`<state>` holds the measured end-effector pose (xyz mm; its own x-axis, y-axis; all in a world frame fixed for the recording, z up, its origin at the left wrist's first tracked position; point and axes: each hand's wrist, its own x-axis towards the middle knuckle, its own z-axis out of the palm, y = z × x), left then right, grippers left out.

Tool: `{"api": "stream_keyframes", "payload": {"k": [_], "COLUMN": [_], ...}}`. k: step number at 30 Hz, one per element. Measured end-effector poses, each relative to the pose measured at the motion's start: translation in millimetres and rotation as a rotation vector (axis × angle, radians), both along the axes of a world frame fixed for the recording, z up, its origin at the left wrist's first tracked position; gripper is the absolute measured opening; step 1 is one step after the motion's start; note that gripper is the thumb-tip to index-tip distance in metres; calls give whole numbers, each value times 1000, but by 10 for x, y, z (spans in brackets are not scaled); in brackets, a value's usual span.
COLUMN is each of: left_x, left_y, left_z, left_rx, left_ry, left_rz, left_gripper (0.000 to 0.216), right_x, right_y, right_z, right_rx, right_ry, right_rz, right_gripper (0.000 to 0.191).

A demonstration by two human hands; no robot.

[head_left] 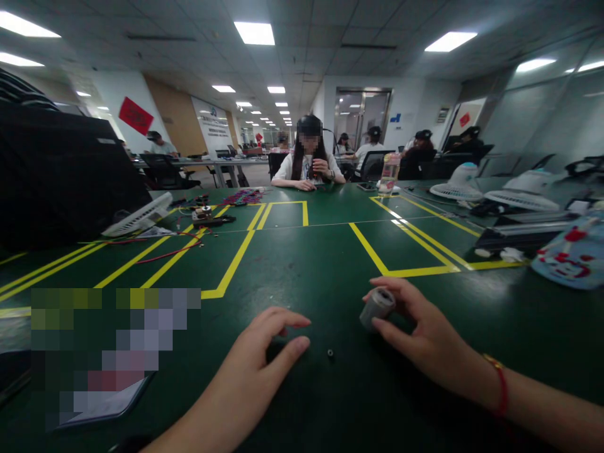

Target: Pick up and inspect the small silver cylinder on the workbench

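Note:
My right hand (408, 318) grips a small grey cylinder (376, 309), its fingers and thumb around the sides. The cylinder is tilted, and its top end has a dark recess; its exact kind I cannot make out. My left hand (271, 346) hovers over the green table (302, 270) with thumb and fingers apart and nothing between them. A tiny dark ring-shaped piece (330, 353) lies on the table between my two hands, nearer the left fingertips.
Yellow tape lines mark the table. At the left are a phone (106, 406), a black case (61, 170) and wires with small electronic parts (205, 215). White fans (457, 182) and a patterned blue bag (573, 251) stand right. A person (309, 157) sits opposite, near a bottle (389, 174).

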<state>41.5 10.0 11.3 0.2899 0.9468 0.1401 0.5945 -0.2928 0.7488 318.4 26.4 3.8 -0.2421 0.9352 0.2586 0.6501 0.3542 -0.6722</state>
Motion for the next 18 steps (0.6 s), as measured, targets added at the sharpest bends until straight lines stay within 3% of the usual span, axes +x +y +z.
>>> {"api": "stream_keyframes", "payload": {"k": [6,10,12,14,16,18], "left_x": [-460,-477,-445,-417,-402,-401], "left_y": [-99,-112,-114,-118,-121,-123], "left_z": [-69,-123,-124,-118,-112,-109], "left_rx": [-196,-214,-203,-186,-168,-158], "left_ry": [-112,-160,-155,-139,-126,-112], "left_rz": [206,240,225,215,213,197], "left_gripper": [22,22,22,22,21,21], "right_x": [1203,1696,1684,1463,1048,514], "right_y": [228,203,182,152,97,18], "right_z": [4,24,19,8,-2,-3], "right_rx": [114,107,171,326,431,357], "right_ry": [-321,-446,-509,-587,-615,-559], "right_rz": [-548,-660,-695,-667,-463,-122], "right_gripper": [55,51,56,65,62,46]}}
